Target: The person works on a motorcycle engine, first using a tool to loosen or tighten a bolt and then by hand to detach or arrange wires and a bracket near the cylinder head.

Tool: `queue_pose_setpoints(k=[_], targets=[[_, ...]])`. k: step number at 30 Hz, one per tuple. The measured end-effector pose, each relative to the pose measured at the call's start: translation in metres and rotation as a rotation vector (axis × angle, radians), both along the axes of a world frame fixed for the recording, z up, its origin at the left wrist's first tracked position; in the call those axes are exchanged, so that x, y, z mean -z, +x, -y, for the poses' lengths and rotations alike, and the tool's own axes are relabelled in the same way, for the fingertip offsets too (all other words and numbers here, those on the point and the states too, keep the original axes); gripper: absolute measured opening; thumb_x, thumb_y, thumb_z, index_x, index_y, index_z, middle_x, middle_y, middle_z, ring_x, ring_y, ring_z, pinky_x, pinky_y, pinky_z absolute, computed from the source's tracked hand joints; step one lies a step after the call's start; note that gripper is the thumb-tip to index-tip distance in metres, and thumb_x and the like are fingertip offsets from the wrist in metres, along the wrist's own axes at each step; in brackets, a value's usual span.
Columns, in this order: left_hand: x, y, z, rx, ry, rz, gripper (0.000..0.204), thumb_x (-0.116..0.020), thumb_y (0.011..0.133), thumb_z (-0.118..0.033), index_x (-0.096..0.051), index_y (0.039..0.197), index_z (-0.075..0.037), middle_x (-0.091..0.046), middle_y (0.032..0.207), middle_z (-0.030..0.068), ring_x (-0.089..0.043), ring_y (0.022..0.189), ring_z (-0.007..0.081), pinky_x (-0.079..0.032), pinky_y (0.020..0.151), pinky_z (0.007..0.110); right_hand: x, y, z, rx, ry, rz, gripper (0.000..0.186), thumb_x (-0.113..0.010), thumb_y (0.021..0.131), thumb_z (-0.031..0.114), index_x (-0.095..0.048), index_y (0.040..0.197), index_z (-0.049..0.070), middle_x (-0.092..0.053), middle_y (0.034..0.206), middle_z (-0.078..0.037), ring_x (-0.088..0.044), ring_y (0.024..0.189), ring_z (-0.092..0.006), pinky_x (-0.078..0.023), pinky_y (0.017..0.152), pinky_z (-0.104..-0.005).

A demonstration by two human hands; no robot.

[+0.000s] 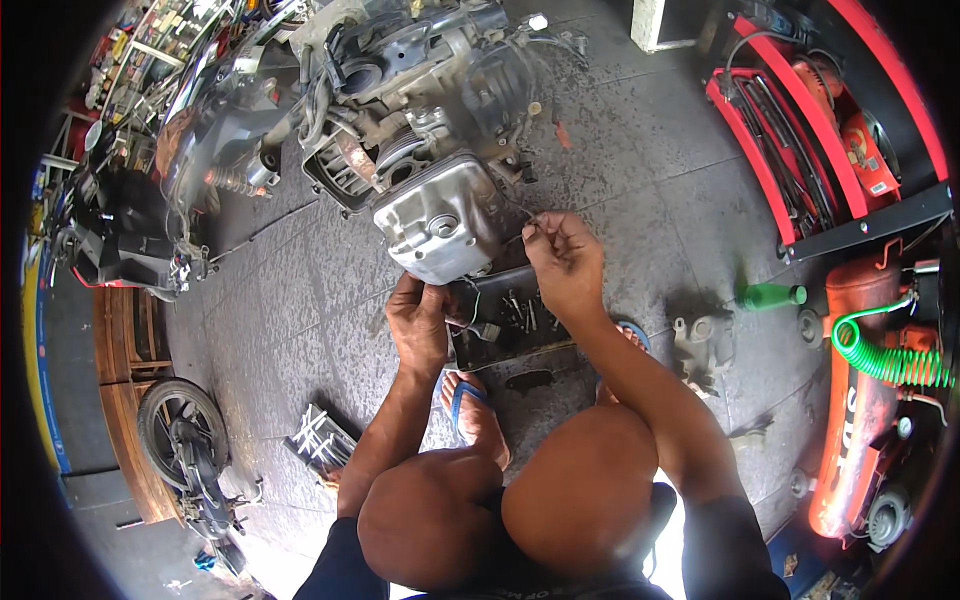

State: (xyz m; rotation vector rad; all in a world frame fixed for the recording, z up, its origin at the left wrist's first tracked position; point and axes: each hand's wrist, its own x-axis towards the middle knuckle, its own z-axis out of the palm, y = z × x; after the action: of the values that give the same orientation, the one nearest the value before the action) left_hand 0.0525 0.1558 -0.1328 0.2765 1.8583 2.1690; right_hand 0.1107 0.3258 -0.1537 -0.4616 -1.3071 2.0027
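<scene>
A silver metal engine cover point(440, 225) with a round boss sits at the near end of a greasy motorcycle engine point(415, 80). At the cover's lower edge, the fingers of my left hand point(418, 325) are closed on it. My right hand point(570, 268) is beside the cover's right side, thumb and fingertips pinched on a thin dark strand point(520, 208) whose kind is unclear. From below the cover hangs a thin green wire point(477, 300) with a grey connector point(484, 330) near my left hand.
Below my hands, a black tray point(512, 355) holds several bolts. A smaller tray of tools point(320, 438) lies left. A green bottle point(772, 296), a metal casting point(704, 342) and a red air tank point(850, 400) are right, below a red tool cart point(770, 150). A wheel point(180, 435) lies left.
</scene>
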Motion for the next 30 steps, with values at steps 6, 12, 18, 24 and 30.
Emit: queue_pose_setpoints(k=[6,12,18,24,30], targets=[[0.002,0.000,0.000,0.009,0.012,0.026,0.015,-0.067,0.094,-0.016,-0.065,0.097,-0.001,-0.059,0.077,0.0022,-0.049,0.062,0.0089,-0.042,0.058,0.025,-0.001,0.001,0.005,0.107,0.073,-0.047,0.007,-0.067,0.090,0.002,-0.060,0.091,0.003,-0.055,0.079,0.005,-0.047,0.070,-0.0008,-0.038,0.060,-0.0181],[0.005,-0.002,0.002,-0.006,-0.009,0.018,0.017,-0.068,0.094,-0.018,-0.064,0.098,-0.001,-0.059,0.076,0.0018,-0.050,0.062,0.0091,-0.042,0.058,0.025,0.013,-0.012,-0.004,-0.058,-0.140,0.145,0.005,-0.067,0.091,0.005,-0.065,0.094,0.002,-0.057,0.078,0.005,-0.047,0.067,-0.0012,-0.039,0.059,-0.0189],[0.006,-0.005,0.002,-0.090,-0.180,-0.102,0.026,-0.069,0.093,-0.023,-0.063,0.102,0.000,-0.058,0.074,0.0010,-0.051,0.062,0.0078,-0.044,0.059,0.024,0.026,-0.021,-0.009,-0.189,-0.014,0.210,0.018,-0.068,0.093,0.012,-0.064,0.104,-0.002,-0.064,0.083,0.000,-0.055,0.068,-0.0059,-0.048,0.061,-0.0220],[0.008,-0.004,-0.001,-0.124,-0.106,-0.174,0.024,-0.066,0.094,-0.024,-0.061,0.101,-0.002,-0.053,0.070,-0.0014,-0.046,0.060,0.0079,-0.041,0.058,0.023,0.032,-0.028,-0.007,-0.265,-0.168,-0.007,0.011,-0.067,0.092,0.005,-0.066,0.100,-0.002,-0.061,0.079,0.002,-0.051,0.069,-0.0049,-0.044,0.063,-0.0219],[0.007,-0.005,0.000,-0.087,-0.106,-0.154,0.020,-0.065,0.093,-0.021,-0.061,0.103,-0.004,-0.053,0.072,-0.0011,-0.043,0.061,0.0067,-0.036,0.055,0.024,0.030,-0.018,-0.011,-0.358,-0.217,-0.060,0.014,-0.065,0.094,0.006,-0.065,0.104,-0.002,-0.063,0.082,0.000,-0.053,0.070,-0.0065,-0.045,0.064,-0.0229]])
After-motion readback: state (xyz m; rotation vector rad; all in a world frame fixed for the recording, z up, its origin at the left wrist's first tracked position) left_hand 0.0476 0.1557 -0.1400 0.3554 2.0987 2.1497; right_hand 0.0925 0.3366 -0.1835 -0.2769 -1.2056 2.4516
